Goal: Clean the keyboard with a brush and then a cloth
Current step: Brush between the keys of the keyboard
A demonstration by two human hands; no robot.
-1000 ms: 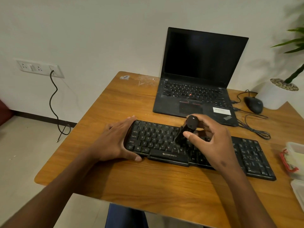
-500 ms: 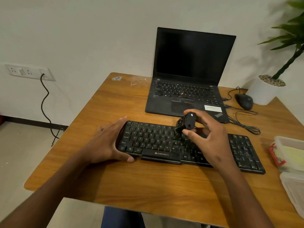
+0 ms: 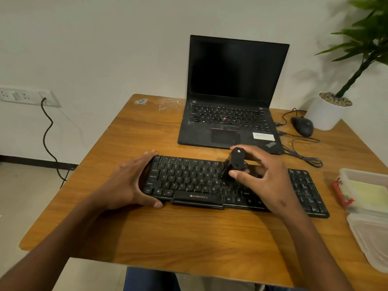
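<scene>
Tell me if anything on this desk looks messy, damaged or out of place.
Mostly tidy. The table's far left corner has whitish scratches or residue and a small scrap beside them. The mouse cable lies loosely tangled right of the laptop. The keyboard sits straight.

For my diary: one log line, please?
step: brushing | right hand grips brush on keyboard | left hand steadies keyboard
</scene>
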